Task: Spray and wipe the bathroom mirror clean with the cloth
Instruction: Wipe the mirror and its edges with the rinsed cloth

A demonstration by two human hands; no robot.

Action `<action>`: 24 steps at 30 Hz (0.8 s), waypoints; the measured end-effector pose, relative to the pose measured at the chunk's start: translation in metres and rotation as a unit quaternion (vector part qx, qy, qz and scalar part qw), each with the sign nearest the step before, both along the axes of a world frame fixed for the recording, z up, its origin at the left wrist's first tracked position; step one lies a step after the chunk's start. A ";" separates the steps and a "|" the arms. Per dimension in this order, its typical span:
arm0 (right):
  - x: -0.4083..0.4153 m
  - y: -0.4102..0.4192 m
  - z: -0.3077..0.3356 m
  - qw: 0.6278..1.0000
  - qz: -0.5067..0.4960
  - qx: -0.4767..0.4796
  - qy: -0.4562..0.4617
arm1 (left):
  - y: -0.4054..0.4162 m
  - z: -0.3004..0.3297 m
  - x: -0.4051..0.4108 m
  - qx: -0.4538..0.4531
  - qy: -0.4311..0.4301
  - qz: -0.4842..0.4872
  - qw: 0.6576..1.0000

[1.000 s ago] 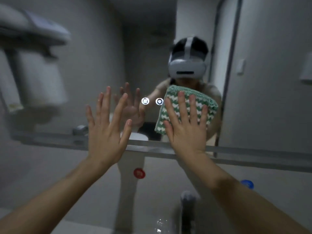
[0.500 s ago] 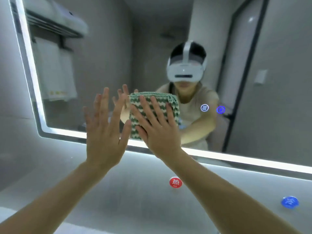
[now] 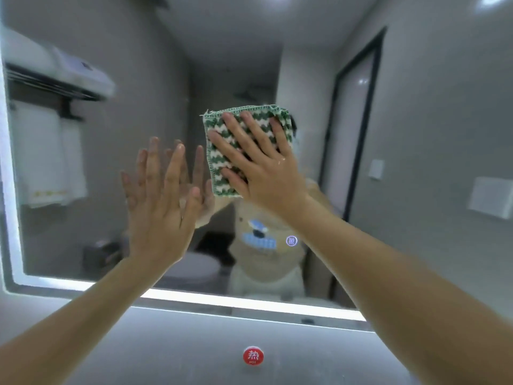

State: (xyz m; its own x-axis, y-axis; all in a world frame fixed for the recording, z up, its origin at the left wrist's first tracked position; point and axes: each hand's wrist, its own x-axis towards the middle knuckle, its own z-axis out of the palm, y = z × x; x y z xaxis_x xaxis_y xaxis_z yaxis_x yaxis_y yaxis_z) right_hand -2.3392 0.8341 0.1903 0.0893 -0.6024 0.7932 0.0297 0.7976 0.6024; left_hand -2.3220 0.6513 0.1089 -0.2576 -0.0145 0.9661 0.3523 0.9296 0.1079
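Wiping underway: right hand point(image 3: 261, 173) flat, fingers spread, pressing cloth point(image 3: 222, 157) against mirror point(image 3: 133, 79) mid-glass. Left hand point(image 3: 161, 207) open, holding nothing, near glass. No spray bottle visible; likely sprayed already. Most glass probably left.

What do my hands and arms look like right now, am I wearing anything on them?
Both arms are bare from wrist to the frame edge: no sleeves, gloves, watch or bracelet in view. The left hand and right hand show no rings that can be made out. The right hand has a few wet, shiny spots on its back, like water droplets. Nails look short and unpainted.
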 end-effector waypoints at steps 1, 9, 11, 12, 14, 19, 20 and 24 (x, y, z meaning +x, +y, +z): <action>0.004 0.015 0.007 1.000 -0.005 -0.011 0.013 | 0.007 0.002 0.001 0.001 0.005 -0.001 1.000; 0.038 0.124 0.011 0.995 -0.050 -0.080 0.029 | 0.080 -0.001 0.021 -0.022 0.021 -0.058 0.998; 0.041 0.138 0.008 0.994 -0.059 -0.087 0.030 | 0.093 -0.002 0.022 -0.032 0.018 -0.068 0.997; 0.042 0.143 0.006 0.994 -0.062 -0.087 0.029 | 0.099 -0.003 0.022 -0.037 0.017 -0.070 0.997; 0.044 0.149 0.005 0.994 -0.060 -0.086 0.029 | 0.108 -0.004 0.023 -0.045 0.018 -0.072 0.996; 0.052 0.173 -0.011 0.989 -0.076 -0.128 0.020 | 0.119 -0.016 0.026 -0.070 0.020 -0.085 0.994; 0.054 0.180 -0.020 0.986 -0.080 -0.142 0.016 | 0.119 -0.020 0.026 -0.074 0.021 -0.085 0.993; 0.061 0.193 -0.071 0.967 -0.102 -0.234 -0.004 | 0.115 -0.037 0.027 -0.071 0.013 -0.089 0.993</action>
State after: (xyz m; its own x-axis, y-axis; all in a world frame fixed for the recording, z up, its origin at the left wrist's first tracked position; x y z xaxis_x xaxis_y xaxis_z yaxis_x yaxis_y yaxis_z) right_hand -2.2784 1.0273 0.1195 -0.0016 -0.1826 0.9832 0.2124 0.9607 0.1788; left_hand -2.2947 0.7663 0.0724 -0.2179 0.1662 0.9617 0.5129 0.8579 -0.0321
